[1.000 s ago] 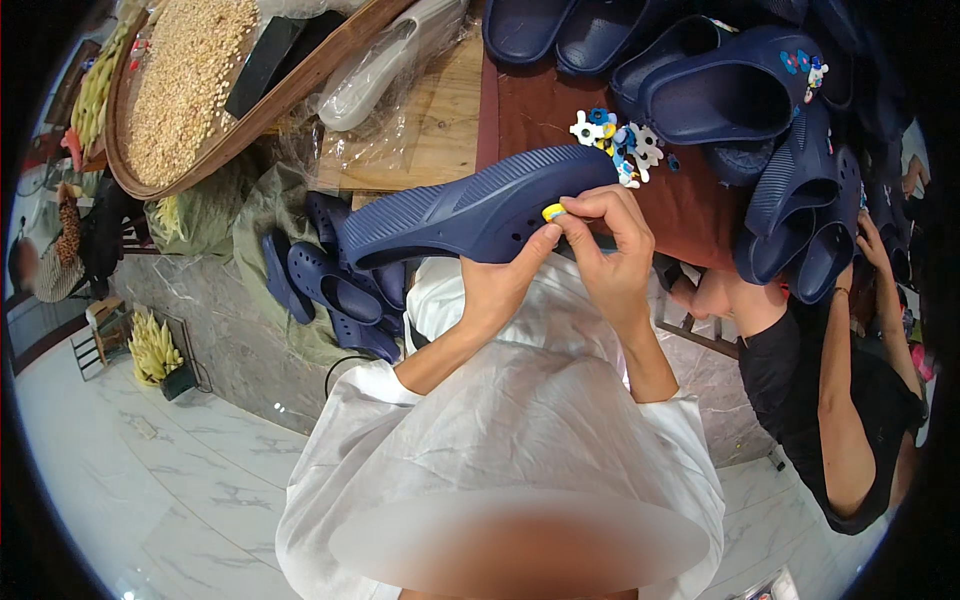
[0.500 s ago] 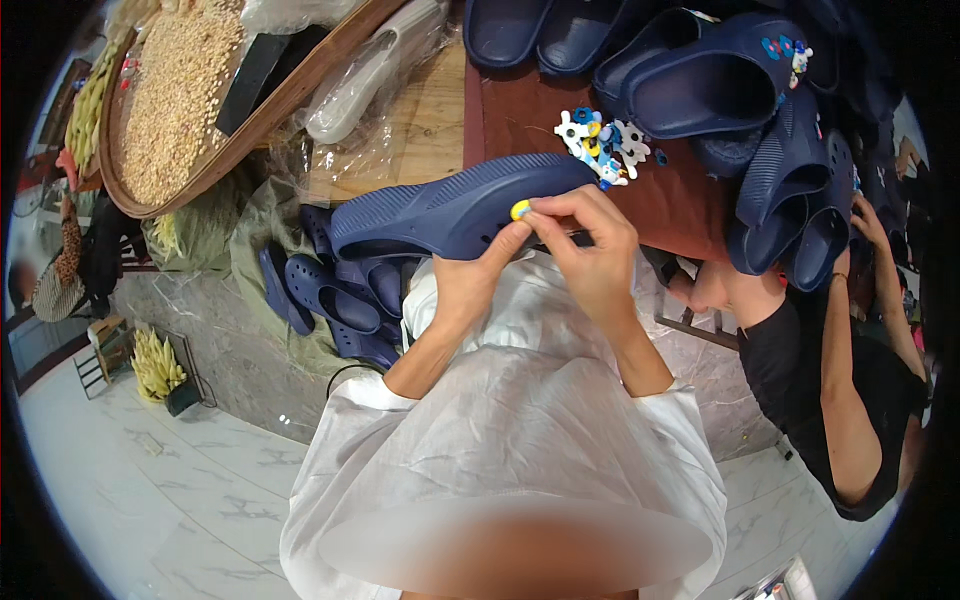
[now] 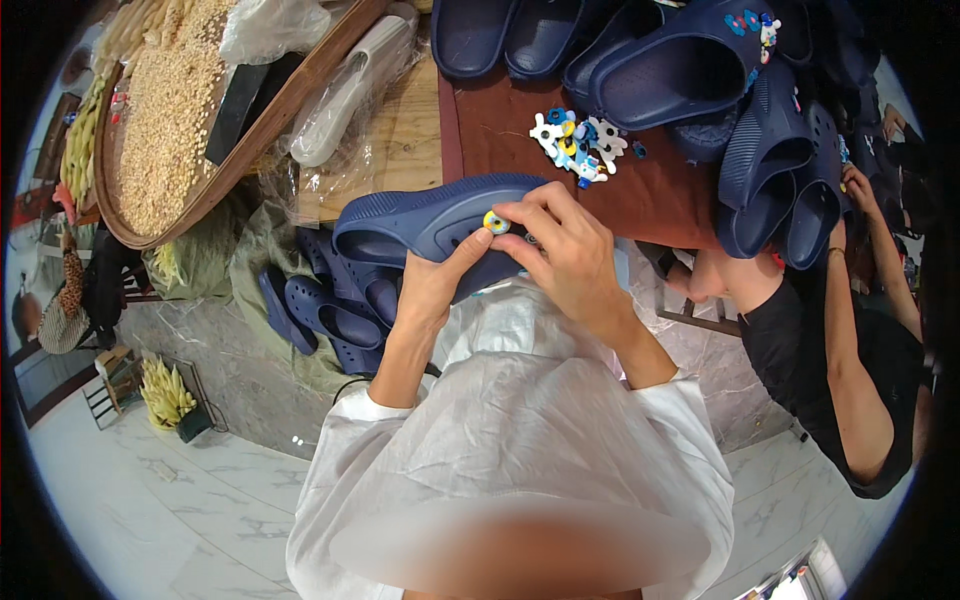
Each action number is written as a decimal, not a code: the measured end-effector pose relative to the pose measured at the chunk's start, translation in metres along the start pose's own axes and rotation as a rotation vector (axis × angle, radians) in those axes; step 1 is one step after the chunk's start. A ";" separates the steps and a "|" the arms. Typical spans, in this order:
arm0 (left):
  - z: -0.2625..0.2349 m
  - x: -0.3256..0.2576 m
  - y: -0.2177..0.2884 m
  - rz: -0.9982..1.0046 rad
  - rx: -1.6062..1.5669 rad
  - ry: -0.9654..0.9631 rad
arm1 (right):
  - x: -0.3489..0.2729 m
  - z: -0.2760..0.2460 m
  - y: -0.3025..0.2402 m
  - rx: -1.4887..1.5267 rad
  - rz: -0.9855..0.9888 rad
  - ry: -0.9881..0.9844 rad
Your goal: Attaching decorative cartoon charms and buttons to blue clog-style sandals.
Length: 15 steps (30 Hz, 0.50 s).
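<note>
A navy foam clog (image 3: pixel 400 212) is held above my lap, its ridged sole edge turned toward the table. My left hand (image 3: pixel 430 288) grips it from below, the thumb pressed up beside a small round shoe charm (image 3: pixel 496 222), yellow with a blue and white middle. The charm sits against the clog's upper. My right hand (image 3: pixel 575 250) closes in from the right, index fingertip on the charm's edge and thumb just below; whether the charm's back is in a hole is hidden. Beyond them, a pile of loose charms (image 3: pixel 580 145) in white, blue and yellow lies on the brown cloth (image 3: pixel 480 130).
Several navy clogs (image 3: pixel 660 85) crowd the far right, some with charms fitted. More clogs (image 3: pixel 335 315) lie on plastic at left. A wooden-rimmed tray (image 3: pixel 240 190) of pale grains and a wrapped white object (image 3: pixel 345 110) stand far left. A co-worker's arm (image 3: pixel 850 360) reaches in at right.
The clog has tipped and drawn in a little, its toe lower. My right hand has moved left and lower, wrapping nearer the toe, and the charm now shows its round face.
</note>
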<state>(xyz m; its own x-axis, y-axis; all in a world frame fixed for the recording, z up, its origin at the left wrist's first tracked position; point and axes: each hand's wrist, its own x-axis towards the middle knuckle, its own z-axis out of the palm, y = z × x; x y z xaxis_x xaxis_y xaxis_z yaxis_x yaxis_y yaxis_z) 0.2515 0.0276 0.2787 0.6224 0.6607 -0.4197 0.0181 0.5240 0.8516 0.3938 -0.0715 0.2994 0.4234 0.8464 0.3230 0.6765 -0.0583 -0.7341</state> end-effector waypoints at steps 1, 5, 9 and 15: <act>0.001 -0.001 0.001 -0.038 -0.014 -0.017 | 0.004 -0.003 -0.001 -0.035 -0.042 -0.008; 0.002 -0.003 0.000 -0.115 -0.019 -0.033 | 0.005 -0.002 0.009 0.020 -0.081 -0.064; -0.003 -0.004 0.001 -0.079 -0.002 -0.067 | 0.011 -0.007 0.010 0.052 -0.115 -0.141; -0.008 0.002 0.000 -0.212 -0.059 -0.086 | 0.017 -0.005 0.019 0.155 -0.214 -0.256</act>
<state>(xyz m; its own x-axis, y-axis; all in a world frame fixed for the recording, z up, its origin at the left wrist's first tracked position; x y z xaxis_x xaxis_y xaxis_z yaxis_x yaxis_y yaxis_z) 0.2461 0.0335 0.2753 0.6739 0.4855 -0.5569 0.1117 0.6782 0.7263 0.4163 -0.0609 0.2938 0.1038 0.9370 0.3335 0.6255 0.1992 -0.7544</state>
